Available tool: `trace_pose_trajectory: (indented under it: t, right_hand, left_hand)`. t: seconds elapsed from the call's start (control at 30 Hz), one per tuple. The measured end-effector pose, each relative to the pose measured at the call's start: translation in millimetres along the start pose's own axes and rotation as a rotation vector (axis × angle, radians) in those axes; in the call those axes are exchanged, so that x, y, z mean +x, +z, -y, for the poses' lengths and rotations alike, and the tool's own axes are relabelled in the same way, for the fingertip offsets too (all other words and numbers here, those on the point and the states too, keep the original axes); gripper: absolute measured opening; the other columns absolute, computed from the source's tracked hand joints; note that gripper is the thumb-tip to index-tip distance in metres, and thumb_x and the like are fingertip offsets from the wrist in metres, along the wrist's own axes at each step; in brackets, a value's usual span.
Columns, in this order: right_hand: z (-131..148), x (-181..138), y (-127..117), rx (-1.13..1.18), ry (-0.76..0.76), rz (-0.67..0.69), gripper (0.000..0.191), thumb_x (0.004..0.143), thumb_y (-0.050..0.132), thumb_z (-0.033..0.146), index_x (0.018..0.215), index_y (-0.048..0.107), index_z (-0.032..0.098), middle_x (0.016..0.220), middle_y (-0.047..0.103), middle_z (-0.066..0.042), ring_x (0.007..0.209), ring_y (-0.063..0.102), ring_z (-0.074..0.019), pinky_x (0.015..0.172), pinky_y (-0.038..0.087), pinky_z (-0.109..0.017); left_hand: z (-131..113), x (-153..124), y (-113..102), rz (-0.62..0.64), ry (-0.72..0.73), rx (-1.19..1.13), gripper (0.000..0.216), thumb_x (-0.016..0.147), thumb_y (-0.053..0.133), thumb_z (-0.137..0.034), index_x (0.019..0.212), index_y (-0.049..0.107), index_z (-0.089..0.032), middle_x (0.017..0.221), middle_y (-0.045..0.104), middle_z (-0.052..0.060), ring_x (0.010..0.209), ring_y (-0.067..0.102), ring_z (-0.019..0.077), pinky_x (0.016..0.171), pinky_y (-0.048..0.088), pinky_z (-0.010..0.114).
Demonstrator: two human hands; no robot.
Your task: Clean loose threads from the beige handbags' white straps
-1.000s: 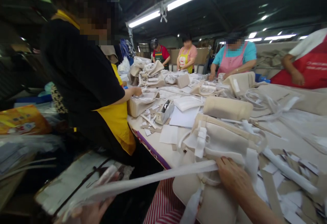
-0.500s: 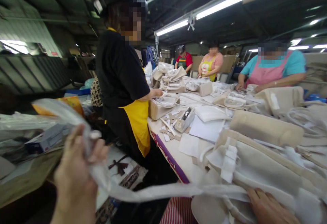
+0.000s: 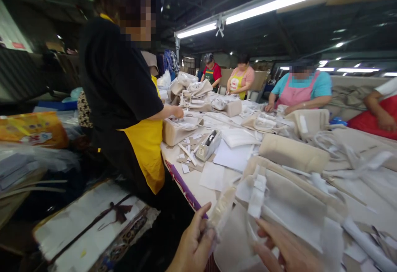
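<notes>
My left hand is closed around a plastic-wrapped strap, pinching it between thumb and fingers at the near table edge. A beige handbag lies just beyond, with white wrapping over its front and handle. At its near side is my right hand, fingers apart and slightly bent, close to a white wrapped strip hanging down the bag. Whether those fingertips touch the strip is unclear. Below the bag, part of a pale flap shows between my hands.
A tape dispenser and white sheets lie ahead on the table. More beige bags lie behind. A co-worker in a yellow apron stands at left; several others work across the table. A white carton sits low left.
My left hand has come from the far left to the table, bringing the wrapped strap with it. My right hand has shifted left along the bag. The view has turned right.
</notes>
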State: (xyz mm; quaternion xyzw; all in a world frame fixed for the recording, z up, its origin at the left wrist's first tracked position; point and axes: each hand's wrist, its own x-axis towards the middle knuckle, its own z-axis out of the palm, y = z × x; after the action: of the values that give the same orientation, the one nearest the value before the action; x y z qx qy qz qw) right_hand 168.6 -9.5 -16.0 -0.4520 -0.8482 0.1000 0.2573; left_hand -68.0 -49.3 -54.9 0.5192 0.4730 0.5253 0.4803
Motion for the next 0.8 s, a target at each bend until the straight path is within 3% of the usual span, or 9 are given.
trace_pose_trajectory:
  t: [0.1, 0.23, 0.37, 0.63, 0.7, 0.8]
  right_hand:
    - [44.3, 30.2, -2.7, 0.373, 0.294, -0.026, 0.037, 0.082, 0.046, 0.044, 0.106, 0.06, 0.02, 0.083, 0.067, -0.002, 0.064, 0.061, -0.013, 0.055, 0.049, -0.02]
    - [52.0, 45.4, -1.5, 0.534, 0.459, -0.038, 0.038, 0.084, 0.039, 0.05, 0.084, 0.061, 0.018, 0.067, 0.06, 0.0, 0.064, 0.055, -0.0134, 0.06, 0.043, -0.022]
    - [42.9, 43.7, 4.2, 0.547, 0.51, 0.001, 0.038, 0.083, 0.04, 0.049, 0.062, 0.052, 0.019, 0.058, 0.051, 0.003, 0.055, 0.046, -0.0116, 0.055, 0.036, -0.022]
    - [42.6, 29.3, 27.5, 0.693, 0.554, -0.048, 0.035, 0.081, 0.047, 0.046, 0.06, 0.052, 0.018, 0.054, 0.049, 0.004, 0.055, 0.046, -0.0111, 0.053, 0.035, -0.021]
    - [43.6, 26.0, 26.2, 0.688, 0.532, -0.091, 0.035, 0.081, 0.048, 0.046, 0.06, 0.052, 0.018, 0.054, 0.048, 0.004, 0.054, 0.045, -0.0107, 0.051, 0.034, -0.021]
    - [40.7, 24.7, 16.3, 0.651, 0.55, -0.205, 0.036, 0.08, 0.048, 0.048, 0.061, 0.052, 0.018, 0.053, 0.044, 0.005, 0.052, 0.042, -0.0103, 0.049, 0.033, -0.021]
  left_hand:
    - [5.9, -0.3, 10.3, 0.088, 0.031, 0.079, 0.05, 0.087, 0.04, -0.046, 0.127, 0.036, -0.016, 0.083, 0.063, 0.006, 0.076, 0.058, 0.0164, 0.073, 0.043, 0.029]
    - [9.4, -4.6, 12.9, 0.167, 0.051, 0.15, 0.045, 0.087, 0.039, -0.045, 0.123, 0.041, -0.018, 0.083, 0.064, 0.007, 0.073, 0.059, 0.0165, 0.07, 0.044, 0.027]
    - [5.9, -7.8, 10.9, 0.226, 0.057, 0.118, 0.042, 0.087, 0.039, -0.044, 0.12, 0.043, -0.019, 0.085, 0.064, 0.007, 0.069, 0.058, 0.0157, 0.07, 0.045, 0.028]
    - [1.1, -2.7, 19.2, 0.255, 0.041, 0.128, 0.046, 0.087, 0.039, -0.046, 0.123, 0.039, -0.018, 0.091, 0.064, 0.008, 0.079, 0.059, 0.0179, 0.073, 0.045, 0.028]
    - [3.4, 0.1, 14.4, 0.332, 0.035, 0.139, 0.049, 0.086, 0.04, -0.049, 0.124, 0.04, -0.017, 0.096, 0.063, 0.01, 0.083, 0.059, 0.019, 0.074, 0.045, 0.028]
    - [9.8, -3.3, 1.3, 0.476, -0.05, 0.196, 0.048, 0.081, 0.045, -0.054, 0.109, 0.056, -0.017, 0.087, 0.064, 0.007, 0.075, 0.059, 0.0191, 0.066, 0.046, 0.026]
